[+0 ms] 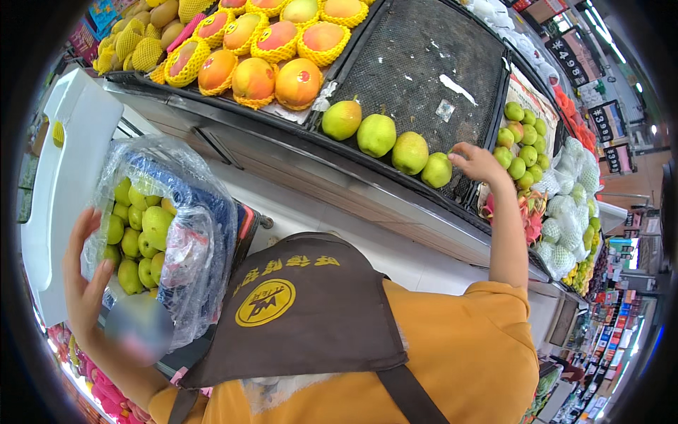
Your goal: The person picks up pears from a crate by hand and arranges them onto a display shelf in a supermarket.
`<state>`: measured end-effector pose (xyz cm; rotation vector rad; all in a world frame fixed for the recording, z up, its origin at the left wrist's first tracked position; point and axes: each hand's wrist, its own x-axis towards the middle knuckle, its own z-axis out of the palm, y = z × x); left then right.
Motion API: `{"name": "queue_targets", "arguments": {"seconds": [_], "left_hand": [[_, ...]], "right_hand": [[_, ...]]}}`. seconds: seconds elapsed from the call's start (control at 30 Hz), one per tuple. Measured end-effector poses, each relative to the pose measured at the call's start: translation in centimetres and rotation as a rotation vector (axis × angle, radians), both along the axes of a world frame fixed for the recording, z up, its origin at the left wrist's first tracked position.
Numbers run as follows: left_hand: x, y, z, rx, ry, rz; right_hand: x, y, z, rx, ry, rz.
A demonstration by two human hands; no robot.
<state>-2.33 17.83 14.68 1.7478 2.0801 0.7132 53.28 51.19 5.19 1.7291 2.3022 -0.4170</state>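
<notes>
My right hand (476,164) is at the front of a black mesh display tray (402,69), its fingertips at the right side of a green pear (437,170). That pear ends a row along the tray's front edge, beside another pear (410,153), a third (376,135) and a blushed one (341,120). My left hand (85,275) is at the left side of a plastic-lined crate, fingers apart and holding nothing. Many green pears (132,241) lie inside the clear plastic liner (206,254). A round blur hides part of my left wrist and the crate's near corner.
Mangoes in yellow foam nets (275,40) fill the tray to the left. Small green fruit (524,143), dragon fruit (531,212) and white-netted fruit (567,228) sit to the right. A white foam box (63,175) stands beyond the crate. The stand's front ledge (371,185) runs between me and the trays.
</notes>
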Motion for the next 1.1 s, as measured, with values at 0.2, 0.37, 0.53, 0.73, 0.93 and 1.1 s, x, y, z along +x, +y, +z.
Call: {"name": "queue_targets", "arguments": {"seconds": [0.2, 0.37, 0.53, 0.73, 0.93, 1.1], "left_hand": [[-5.3, -7.5, -4.8, -0.124, -0.05, 0.199], [-7.2, -5.8, -9.0, -0.109, 0.102, 0.11], [-6.6, -4.5, -11.6, -0.321, 0.091, -0.039], [-4.5, -5.0, -14.4, -0.387, -0.057, -0.009], [-7.7, -6.5, -13.4, -0.229, -0.267, 0.186], [-7.9, -4.4, -13.1, -0.164, -0.505, 0.346]], "right_hand": [[1.2, -0.4, -6.7, -0.037, 0.403, -0.443], [5.4, 3.1, -9.6, 0.051, 0.39, -0.363], [-2.8, 1.7, -4.2, 0.73, -0.135, 0.208], [-32.8, -10.7, 2.6, 0.288, 0.742, 0.715], [-46.3, -21.2, 0.2, 0.427, 0.252, 1.266], [-46.8, -21.0, -0.6, 0.203, 0.135, 1.165]]}}
